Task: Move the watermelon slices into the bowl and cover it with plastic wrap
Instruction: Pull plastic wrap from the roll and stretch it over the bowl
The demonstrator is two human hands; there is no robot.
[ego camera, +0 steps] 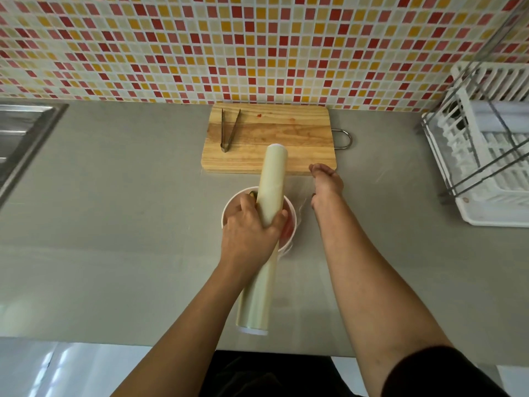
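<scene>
Gripping the roll of plastic wrap [267, 213] around its middle, the left hand [249, 230] holds it over the white bowl [232, 203] on the grey worktop [114, 224]. Red watermelon slices [287, 229] show inside the bowl. To the right, the right hand [326, 183] pinches a stretched clear sheet of film [300, 207], fingers together. Beyond lie a wooden cutting board [272, 133] with metal tongs [229, 130] on its left part.
</scene>
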